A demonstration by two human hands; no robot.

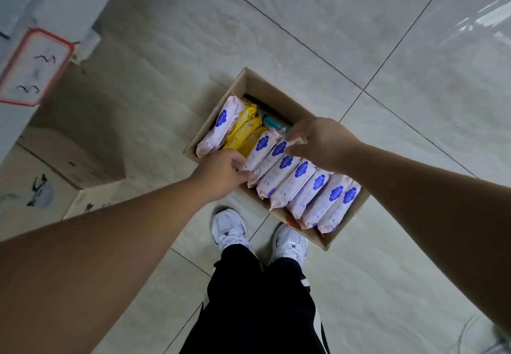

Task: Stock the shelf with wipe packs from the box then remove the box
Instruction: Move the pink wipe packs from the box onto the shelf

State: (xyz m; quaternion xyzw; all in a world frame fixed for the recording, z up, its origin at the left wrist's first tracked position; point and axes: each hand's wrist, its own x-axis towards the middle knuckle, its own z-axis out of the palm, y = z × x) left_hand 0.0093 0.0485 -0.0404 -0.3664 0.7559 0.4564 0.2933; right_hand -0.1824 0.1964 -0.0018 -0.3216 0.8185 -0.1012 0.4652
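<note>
An open cardboard box (250,82) stands on the tiled floor in front of my feet. Several pink wipe packs (302,179) with blue labels stand in a row inside it. Yellow packs (243,129) and a teal pack (272,124) lie at the far end, beside one more pink pack (221,126). My left hand (221,172) touches the near end of the first packs in the row. My right hand (315,139) pinches their far end. Both hands press on the same pair of packs, which still sit in the box.
A white shelf edge with a red-framed price tag (33,67) is at the upper left. Another cardboard carton (41,184) sits on the floor at the left. My white shoes (229,229) stand right against the box. Glossy grey tiles surround it.
</note>
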